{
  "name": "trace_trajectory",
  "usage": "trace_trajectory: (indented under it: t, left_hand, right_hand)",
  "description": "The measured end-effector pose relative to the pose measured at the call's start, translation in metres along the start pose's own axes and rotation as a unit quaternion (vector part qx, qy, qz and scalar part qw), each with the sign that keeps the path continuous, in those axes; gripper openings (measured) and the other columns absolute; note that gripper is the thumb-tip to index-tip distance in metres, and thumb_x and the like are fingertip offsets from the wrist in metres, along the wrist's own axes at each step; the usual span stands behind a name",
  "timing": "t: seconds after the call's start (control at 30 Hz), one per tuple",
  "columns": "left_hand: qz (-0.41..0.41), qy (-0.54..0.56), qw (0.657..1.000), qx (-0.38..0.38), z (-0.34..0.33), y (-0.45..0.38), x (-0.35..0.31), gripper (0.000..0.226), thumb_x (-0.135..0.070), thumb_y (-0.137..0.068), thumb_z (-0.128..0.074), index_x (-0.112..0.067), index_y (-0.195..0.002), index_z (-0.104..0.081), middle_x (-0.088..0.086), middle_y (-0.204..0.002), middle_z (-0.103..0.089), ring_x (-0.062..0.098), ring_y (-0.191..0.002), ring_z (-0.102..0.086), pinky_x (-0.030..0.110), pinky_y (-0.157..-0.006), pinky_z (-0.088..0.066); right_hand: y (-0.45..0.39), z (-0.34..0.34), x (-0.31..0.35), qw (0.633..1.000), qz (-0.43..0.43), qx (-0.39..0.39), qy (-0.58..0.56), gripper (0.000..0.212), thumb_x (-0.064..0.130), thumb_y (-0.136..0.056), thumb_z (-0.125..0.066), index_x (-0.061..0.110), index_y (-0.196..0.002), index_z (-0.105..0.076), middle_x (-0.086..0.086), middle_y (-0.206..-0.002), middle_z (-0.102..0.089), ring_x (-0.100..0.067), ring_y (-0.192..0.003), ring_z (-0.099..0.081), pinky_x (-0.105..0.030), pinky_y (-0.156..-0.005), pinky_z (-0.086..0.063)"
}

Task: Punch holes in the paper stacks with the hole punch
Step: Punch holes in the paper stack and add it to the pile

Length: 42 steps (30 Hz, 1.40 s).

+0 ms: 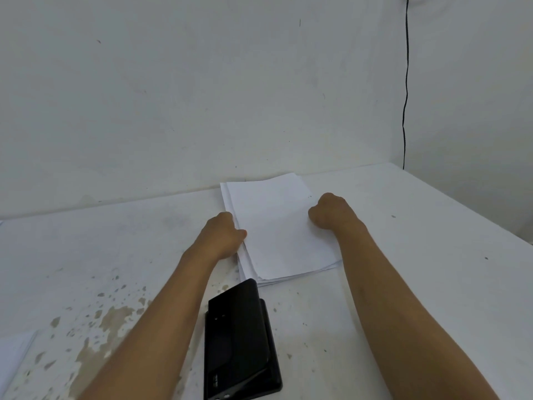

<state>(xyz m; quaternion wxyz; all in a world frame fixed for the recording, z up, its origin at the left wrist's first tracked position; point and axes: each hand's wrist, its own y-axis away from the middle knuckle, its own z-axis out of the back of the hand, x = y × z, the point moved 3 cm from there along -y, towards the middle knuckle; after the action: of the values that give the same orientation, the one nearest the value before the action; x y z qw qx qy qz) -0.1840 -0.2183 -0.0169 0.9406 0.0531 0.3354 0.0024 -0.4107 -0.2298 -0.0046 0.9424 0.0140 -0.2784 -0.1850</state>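
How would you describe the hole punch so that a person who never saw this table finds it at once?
Start from the white table against the wall. Between the person's two forearms, nearer to the camera than the paper stack, lies the hole punch. It is the only black thing on the table: a long, flat, glossy block, while the sheets around it are white.

Even, diffuse daylight, cool grey-blue cast, no glare. Shadows faint, soft under forearms and beside the hole punch [240, 342]. Slightly soft overall; wide-angle bend at edges, table [403, 284] rim curving at right.
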Motion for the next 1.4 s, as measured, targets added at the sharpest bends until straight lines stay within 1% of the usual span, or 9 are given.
trace_trajectory:
  t: [0.13,0.23,0.47,0.87,1.03,1.1,1.17,1.27,1.4]
  left_hand:
    - [-0.007,-0.003,1.000,-0.005,-0.001,-0.002,0.000,0.046,-0.022,-0.097,-0.052,-0.004,-0.138,-0.043,0.013,-0.133,-0.052,0.026,-0.113,-0.053,0.023,-0.088,-0.036]
    - [-0.006,-0.007,1.000,-0.012,-0.005,-0.004,0.003,0.054,-0.024,-0.098,-0.050,-0.007,-0.146,-0.033,0.016,-0.136,-0.051,0.029,-0.120,-0.051,0.036,-0.106,-0.039]
    - [-0.015,-0.024,1.000,-0.013,-0.005,-0.005,0.005,0.054,-0.027,-0.099,-0.048,-0.010,-0.148,-0.032,0.016,-0.137,-0.050,0.029,-0.124,-0.049,0.041,-0.108,-0.038]
    - [-0.032,-0.028,0.999,-0.009,-0.006,-0.007,0.007,0.055,-0.030,-0.097,-0.052,-0.010,-0.146,-0.035,0.016,-0.133,-0.053,0.029,-0.121,-0.051,0.040,-0.106,-0.039]
    - [-0.019,0.048,0.998,-0.038,0.000,-0.007,0.014,0.054,-0.036,-0.096,-0.053,-0.022,-0.145,-0.037,0.011,-0.144,-0.032,0.028,-0.124,-0.047,0.037,-0.104,-0.039]
    - [-0.008,0.096,0.994,-0.050,0.004,-0.003,0.021,0.048,-0.039,-0.096,-0.052,-0.024,-0.140,-0.042,0.010,-0.139,-0.039,0.024,-0.113,-0.052,0.031,-0.092,-0.040]
    - [-0.014,0.143,0.988,-0.048,0.007,0.003,0.028,0.040,-0.037,-0.096,-0.051,-0.024,-0.134,-0.048,0.003,-0.120,-0.053,0.014,-0.097,-0.055,0.025,-0.082,-0.039]
    - [-0.033,0.188,0.981,-0.043,0.010,0.017,0.034,0.032,-0.033,-0.097,-0.052,-0.025,-0.127,-0.053,-0.008,-0.099,-0.055,0.003,-0.088,-0.054,0.015,-0.069,-0.038]
    - [-0.026,0.222,0.975,-0.010,0.019,0.036,0.039,0.031,-0.030,-0.097,-0.052,-0.023,-0.127,-0.052,-0.007,-0.109,-0.056,0.009,-0.102,-0.057,0.020,-0.081,-0.041]
  right_hand:
    - [-0.002,0.002,-0.001,1.000,0.000,0.000,-0.001,0.020,0.016,-0.093,-0.047,0.006,-0.110,-0.054,-0.017,-0.126,-0.054,-0.034,-0.113,-0.054,-0.033,-0.084,-0.042]
    - [-0.002,-0.001,0.001,1.000,-0.001,-0.017,0.001,0.024,0.014,-0.093,-0.046,0.005,-0.114,-0.052,-0.017,-0.129,-0.048,-0.036,-0.114,-0.052,-0.039,-0.097,-0.044]
    - [-0.005,-0.007,0.001,0.998,-0.022,-0.046,0.048,0.036,0.019,-0.094,-0.045,0.009,-0.128,-0.047,-0.012,-0.134,-0.040,-0.034,-0.126,-0.036,-0.045,-0.102,-0.034]
    - [-0.009,-0.012,-0.003,0.995,-0.005,-0.077,0.059,0.040,0.017,-0.093,-0.042,0.013,-0.133,-0.043,-0.007,-0.135,-0.041,-0.034,-0.127,-0.034,-0.046,-0.101,-0.031]
    - [-0.002,-0.011,0.005,0.992,0.007,-0.114,0.061,0.048,0.021,-0.095,-0.041,0.018,-0.142,-0.034,-0.006,-0.139,-0.043,-0.036,-0.132,-0.026,-0.050,-0.102,-0.026]
    - [0.002,-0.008,0.012,0.991,0.023,-0.119,0.058,0.045,0.026,-0.096,-0.041,0.017,-0.141,-0.038,-0.008,-0.140,-0.042,-0.036,-0.133,-0.026,-0.051,-0.104,-0.024]
    - [0.007,-0.007,0.020,0.991,0.043,-0.111,0.057,0.042,0.031,-0.095,-0.044,0.017,-0.135,-0.046,-0.010,-0.137,-0.043,-0.036,-0.131,-0.028,-0.050,-0.105,-0.025]
    - [0.020,-0.012,0.023,0.992,0.049,-0.093,0.074,0.042,0.033,-0.093,-0.046,0.015,-0.131,-0.048,-0.012,-0.133,-0.042,-0.037,-0.129,-0.030,-0.049,-0.105,-0.026]
    - [0.041,-0.021,0.016,0.989,0.023,-0.123,0.074,0.040,0.034,-0.093,-0.046,0.013,-0.127,-0.048,-0.013,-0.130,-0.044,-0.037,-0.125,-0.033,-0.049,-0.103,-0.026]
